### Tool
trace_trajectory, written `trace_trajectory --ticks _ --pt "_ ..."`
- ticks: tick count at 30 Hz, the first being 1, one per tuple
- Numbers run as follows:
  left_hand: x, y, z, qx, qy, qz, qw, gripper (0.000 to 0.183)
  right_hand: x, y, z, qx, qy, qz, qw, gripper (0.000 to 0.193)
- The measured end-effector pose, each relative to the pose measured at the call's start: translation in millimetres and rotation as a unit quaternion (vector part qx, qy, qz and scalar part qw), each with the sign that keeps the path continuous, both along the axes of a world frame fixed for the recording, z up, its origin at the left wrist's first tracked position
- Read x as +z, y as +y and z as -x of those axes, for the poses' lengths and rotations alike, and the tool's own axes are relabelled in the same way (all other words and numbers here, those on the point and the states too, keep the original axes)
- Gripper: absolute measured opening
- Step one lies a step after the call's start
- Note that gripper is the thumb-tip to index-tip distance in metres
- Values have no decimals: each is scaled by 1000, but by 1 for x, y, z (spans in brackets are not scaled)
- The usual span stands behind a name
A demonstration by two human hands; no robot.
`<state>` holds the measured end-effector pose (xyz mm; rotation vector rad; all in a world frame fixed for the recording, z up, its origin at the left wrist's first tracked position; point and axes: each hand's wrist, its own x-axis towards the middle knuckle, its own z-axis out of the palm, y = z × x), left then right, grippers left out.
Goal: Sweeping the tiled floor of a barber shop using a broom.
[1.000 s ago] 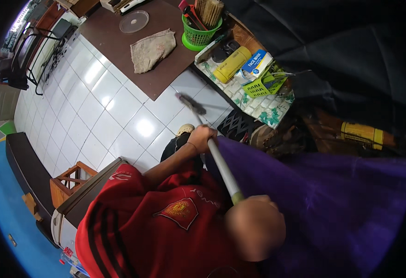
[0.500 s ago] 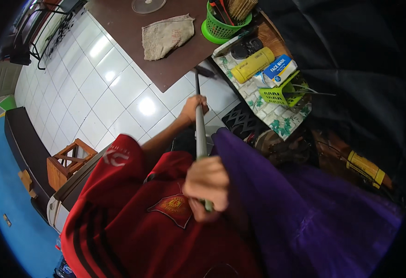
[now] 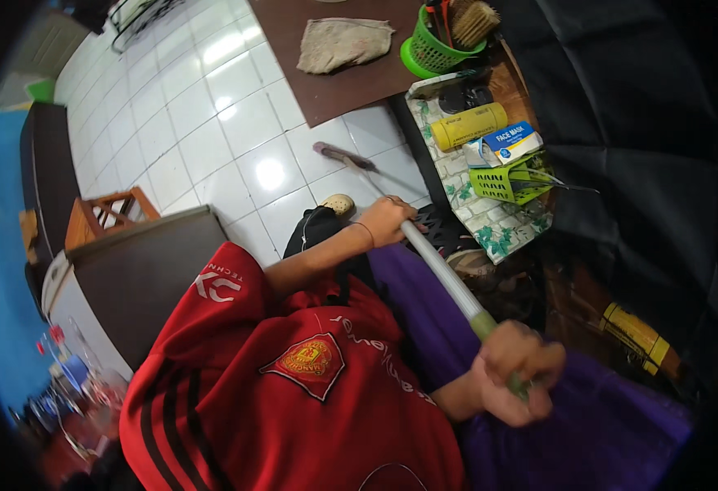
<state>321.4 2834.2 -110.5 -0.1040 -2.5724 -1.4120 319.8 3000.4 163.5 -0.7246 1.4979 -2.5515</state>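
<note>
we are seeing one person in a red shirt (image 3: pixel 392 442) handling a broom (image 3: pixel 441 270) with both hands. the left hand (image 3: pixel 388 219) is wrapping around the grey pole, gripping it partway along. the right hand (image 3: pixel 519 372) is gripping the green end, fingers curling over it, a bit blurred. the broom is slanting across the middle, its brush head sitting over the white floor tiles (image 3: pixel 183 172), near the corner of a brown table (image 3: pixel 334 94); we are not able to tell if the bristles are touching the floor. a cream shoe (image 3: pixel 338 203) is showing just beside the pole, near the left hand. purple cloth (image 3: pixel 572 434) is spreading behind the right hand; we cannot tell whether they are touching. on the table a grey rag (image 3: pixel 343 45) is lying near a green basket (image 3: pixel 433 53) that is holding a brush (image 3: pixel 474 23). next to the table, a leaf-patterned shelf (image 3: pixel 461 209) is carrying a yellow roll (image 3: pixel 469 125), a blue and white box (image 3: pixel 510 146) and a lime green holder (image 3: pixel 498 184). at left, a wooden stool (image 3: pixel 85 222) is standing behind a dark-topped cabinet (image 3: pixel 142 274).
</note>
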Motion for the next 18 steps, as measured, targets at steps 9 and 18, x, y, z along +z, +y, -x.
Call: trace_trajectory --ticks 9,18 --pt "51 117 -27 176 -81 -66 979 24 97 73 44 360 172 -25 917 60" --pt "-32 123 -58 219 -213 -147 941 25 15 -26 24 331 72 -116 934 64"
